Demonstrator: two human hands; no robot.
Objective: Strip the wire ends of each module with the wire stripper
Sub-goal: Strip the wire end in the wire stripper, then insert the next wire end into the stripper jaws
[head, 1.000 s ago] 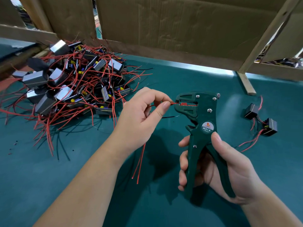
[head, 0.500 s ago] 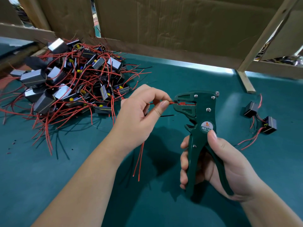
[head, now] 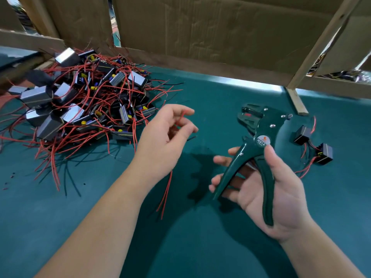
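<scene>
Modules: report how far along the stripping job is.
Done, apparently: two modules set aside at right. In hand: the left hand pinches red wires, clear of the wire stripper gripped by the right hand. Left: the large pile at left, wires tangled.

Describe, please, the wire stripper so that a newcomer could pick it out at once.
Start at the teal table, with its big pile of modules at the left. Right of it, the right hand holds the wire stripper. It is the only dark green tool, with a round label near its pivot and two long handles.
</scene>
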